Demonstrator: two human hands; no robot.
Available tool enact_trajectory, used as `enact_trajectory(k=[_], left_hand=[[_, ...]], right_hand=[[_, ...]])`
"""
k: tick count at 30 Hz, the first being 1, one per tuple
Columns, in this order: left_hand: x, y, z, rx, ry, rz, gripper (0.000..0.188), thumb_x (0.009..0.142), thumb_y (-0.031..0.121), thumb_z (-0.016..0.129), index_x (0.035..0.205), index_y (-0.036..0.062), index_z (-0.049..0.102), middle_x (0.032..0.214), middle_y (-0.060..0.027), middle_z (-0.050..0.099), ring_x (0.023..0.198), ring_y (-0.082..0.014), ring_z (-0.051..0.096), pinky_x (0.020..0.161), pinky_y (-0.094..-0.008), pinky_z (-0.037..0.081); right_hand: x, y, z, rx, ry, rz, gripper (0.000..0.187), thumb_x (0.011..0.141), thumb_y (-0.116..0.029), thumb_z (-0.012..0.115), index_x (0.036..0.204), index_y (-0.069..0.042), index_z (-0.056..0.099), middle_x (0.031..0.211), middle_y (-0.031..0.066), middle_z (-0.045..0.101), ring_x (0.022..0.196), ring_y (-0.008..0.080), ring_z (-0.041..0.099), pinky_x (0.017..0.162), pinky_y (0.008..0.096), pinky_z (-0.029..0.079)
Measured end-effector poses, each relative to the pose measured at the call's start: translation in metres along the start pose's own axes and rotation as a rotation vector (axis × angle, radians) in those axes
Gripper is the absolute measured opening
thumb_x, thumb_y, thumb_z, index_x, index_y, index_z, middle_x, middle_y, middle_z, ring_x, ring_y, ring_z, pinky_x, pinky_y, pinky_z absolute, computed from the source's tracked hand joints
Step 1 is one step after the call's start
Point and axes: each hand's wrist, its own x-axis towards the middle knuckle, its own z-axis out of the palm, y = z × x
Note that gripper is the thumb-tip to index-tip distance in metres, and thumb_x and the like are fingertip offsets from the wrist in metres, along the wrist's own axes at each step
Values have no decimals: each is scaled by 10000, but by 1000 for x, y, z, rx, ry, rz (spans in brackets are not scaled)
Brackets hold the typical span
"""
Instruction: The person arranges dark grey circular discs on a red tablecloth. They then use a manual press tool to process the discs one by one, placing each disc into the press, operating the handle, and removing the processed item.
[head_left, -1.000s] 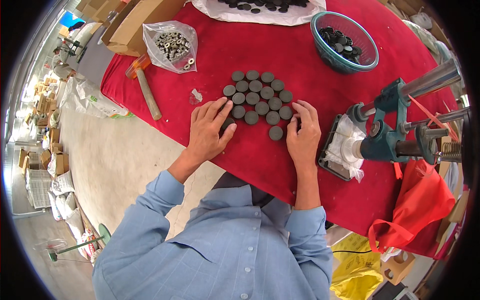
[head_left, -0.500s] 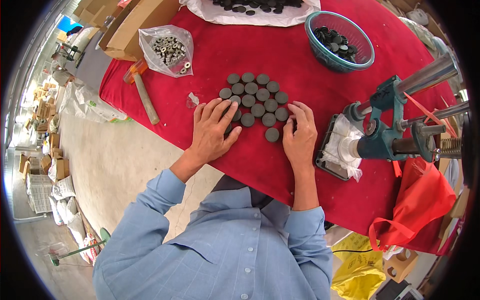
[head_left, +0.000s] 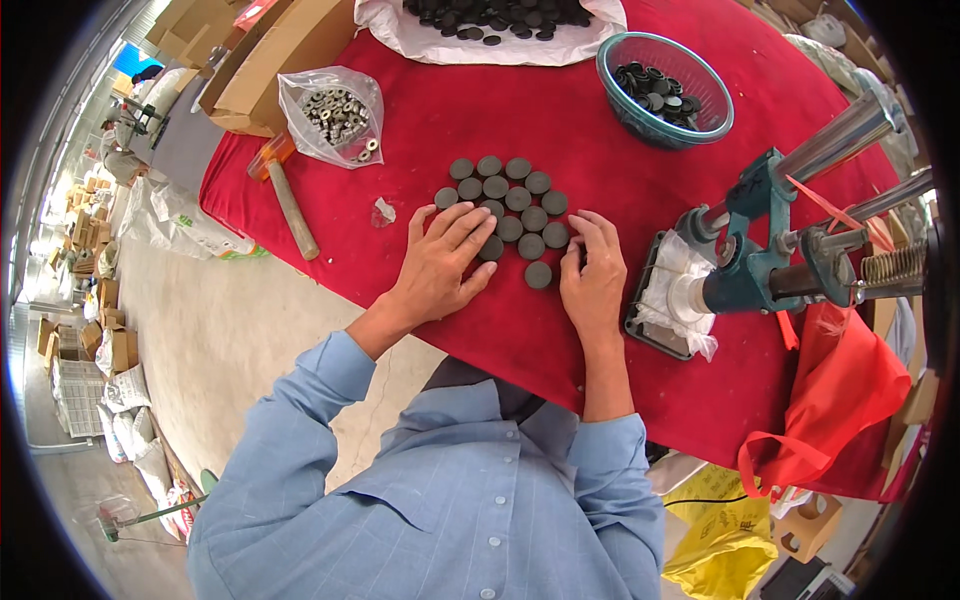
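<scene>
A cluster of several dark grey round discs lies flat on the red cloth in front of me. My left hand is spread over the cluster's left edge, its fingertips resting on discs and covering some of them. At the right edge, my right hand rests with fingers slightly bent and thumb apart, its fingertips beside the outer discs. A dark patch shows between that thumb and the fingers; whether it is a disc or shadow I cannot tell. One disc sits at the near end of the cluster, between both hands.
A hand press stands at right beside a red bag. Farther back are a teal bowl of black discs, a white sack under more discs, a clear bag of metal rings and a hammer.
My left hand has shifted right, farther over the left side of the discs. My right hand has barely moved. The whole view has shifted slightly.
</scene>
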Motion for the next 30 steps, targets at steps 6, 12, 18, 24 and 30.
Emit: enact_trajectory(k=[6,12,18,24,30], left_hand=[[-2,5,3,-43,36,-81,589,859,267,784,1419,128,665,1414,-32,670,1353,-276,532,1194,-564,252],[11,1,-2,-146,92,-98,575,852,280,790,1389,108,678,1411,-28,676,1325,-277,543,1197,-551,253],[32,-10,3,-17,83,-43,509,873,267,786,1345,98,700,1397,-33,695,1326,-283,548,1180,-540,275],[25,-16,10,-102,90,-124,455,865,283,786,1289,129,732,1341,-20,748,1318,-268,562,1170,-566,269],[27,-17,3,-152,135,-79,479,855,217,787,1316,108,721,1373,-47,725,1283,-276,591,1141,-500,343]], right_hand=[[-1,-2,-1,-13,-10,3,331,884,110,599,1198,54,684,1283,226,662,1065,390,714,891,432,597],[1,-7,-3,18,-20,43,324,888,105,600,1196,55,686,1282,223,661,1063,393,714,895,437,594],[0,-2,0,9,-4,2,318,891,99,609,1197,51,683,1279,220,660,1062,399,712,891,446,591],[-2,-2,-2,-5,-16,10,322,887,99,613,1198,47,680,1276,217,661,1061,393,712,891,445,592],[0,-3,0,19,-15,15,334,884,97,612,1207,42,677,1277,214,661,1013,379,715,885,438,593]])
